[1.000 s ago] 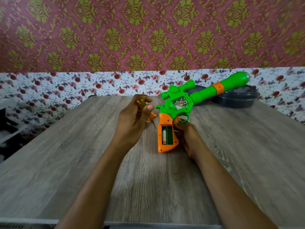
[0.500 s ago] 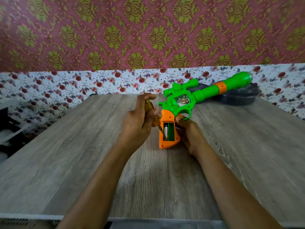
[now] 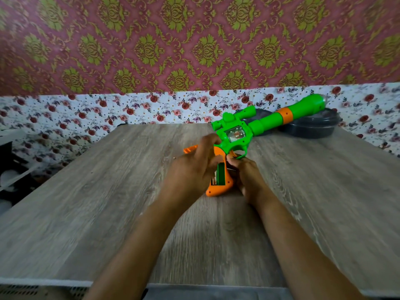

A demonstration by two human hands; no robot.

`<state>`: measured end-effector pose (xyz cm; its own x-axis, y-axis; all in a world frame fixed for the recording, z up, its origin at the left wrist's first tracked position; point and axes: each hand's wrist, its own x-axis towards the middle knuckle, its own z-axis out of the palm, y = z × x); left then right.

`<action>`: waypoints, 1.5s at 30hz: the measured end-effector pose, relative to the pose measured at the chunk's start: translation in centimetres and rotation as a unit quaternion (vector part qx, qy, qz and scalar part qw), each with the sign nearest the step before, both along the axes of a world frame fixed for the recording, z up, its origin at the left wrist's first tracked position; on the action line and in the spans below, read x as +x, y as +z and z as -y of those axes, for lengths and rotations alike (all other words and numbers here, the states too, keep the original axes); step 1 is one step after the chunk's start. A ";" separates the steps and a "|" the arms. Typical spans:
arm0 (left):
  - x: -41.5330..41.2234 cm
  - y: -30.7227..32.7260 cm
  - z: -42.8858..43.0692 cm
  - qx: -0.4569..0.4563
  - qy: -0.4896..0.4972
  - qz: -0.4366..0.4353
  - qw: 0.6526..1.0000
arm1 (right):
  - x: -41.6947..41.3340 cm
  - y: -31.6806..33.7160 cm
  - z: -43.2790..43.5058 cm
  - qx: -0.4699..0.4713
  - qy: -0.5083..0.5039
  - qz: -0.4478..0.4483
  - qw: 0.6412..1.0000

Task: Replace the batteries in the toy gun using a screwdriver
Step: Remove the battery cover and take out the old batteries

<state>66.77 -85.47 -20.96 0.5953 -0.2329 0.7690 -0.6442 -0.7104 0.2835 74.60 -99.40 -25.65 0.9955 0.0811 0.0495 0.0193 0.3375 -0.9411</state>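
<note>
Both hands meet at the toy gun (image 3: 236,135), which lies flat on the worktop (image 3: 108,202), grip toward the person, barrel running away to the right. The right hand (image 3: 246,178) clasps the grip's right edge. The left hand (image 3: 192,169), nearer the open battery compartment (image 3: 220,174), covers its left side, so I cannot tell whether it holds the screwdriver.
</note>
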 end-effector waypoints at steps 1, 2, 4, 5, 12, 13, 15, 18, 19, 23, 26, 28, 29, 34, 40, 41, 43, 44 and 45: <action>-0.4 -0.1 0.3 0.020 0.006 0.034 0.999 | 0.0 -0.1 0.1 0.000 0.000 0.006 1.000; -0.7 -0.2 0.6 0.039 0.009 0.068 0.997 | -0.1 -0.1 0.1 0.003 0.000 0.013 1.000; -1.1 -0.3 0.9 0.071 0.021 0.115 0.991 | -0.3 -0.2 0.3 0.006 -0.002 0.027 1.000; -1.1 -0.4 1.1 0.083 0.026 0.130 0.988 | -0.3 -0.3 0.3 0.004 -0.003 0.032 0.999; -2.7 -1.8 -0.1 0.119 0.006 0.145 0.982 | 0.1 -0.1 0.1 0.012 -0.035 -0.011 0.999; -3.1 -2.2 -0.4 0.147 -0.007 0.155 0.977 | 0.3 -0.1 0.0 0.006 -0.045 -0.020 0.999; -3.9 -2.9 -0.9 0.207 -0.034 0.184 0.960 | 0.5 -0.3 -0.1 -0.007 -0.060 -0.025 0.998; -4.7 -3.7 -0.9 0.271 -0.050 0.208 0.939 | 0.7 -0.4 -0.2 -0.016 -0.066 -0.031 0.997; -4.7 -3.9 -0.9 0.276 -0.049 0.212 0.936 | 0.7 -0.4 -0.2 -0.015 -0.066 -0.037 0.997; -4.1 -3.9 -1.0 0.132 -0.041 0.200 0.970 | 0.8 -0.2 0.0 0.001 -0.063 -0.045 0.997; -3.5 -2.3 -0.9 -0.163 -0.020 0.104 0.981 | 0.5 -0.3 0.2 -0.006 -0.042 -0.026 0.999; -2.2 -1.3 -0.9 -0.243 0.006 0.039 0.969 | 0.3 -0.2 0.1 -0.017 -0.027 -0.018 0.999; -1.3 -1.0 -1.0 -0.231 0.030 0.007 0.972 | 0.3 -0.2 0.1 -0.019 -0.027 -0.022 0.999; 2.5 -0.7 0.3 0.008 0.152 -0.259 0.954 | 0.3 -0.1 -0.3 -0.041 -0.057 -0.033 0.997; 3.4 -1.7 0.1 -0.025 0.134 -0.306 0.942 | 0.3 -0.1 -0.3 -0.024 -0.072 -0.003 0.997; 3.1 -1.6 0.0 -0.026 0.138 -0.310 0.940 | 0.2 0.0 -0.3 -0.029 -0.073 0.004 0.997; 2.8 -1.6 0.3 0.000 0.165 -0.294 0.941 | 0.1 0.0 -0.4 -0.037 -0.074 0.017 0.996; 2.6 -1.6 0.5 0.015 0.182 -0.279 0.943 | 0.0 0.0 -0.4 -0.037 -0.075 0.019 0.996; 2.5 -1.6 0.8 0.021 0.196 -0.265 0.944 | 0.0 0.0 -0.4 -0.037 -0.075 0.020 0.996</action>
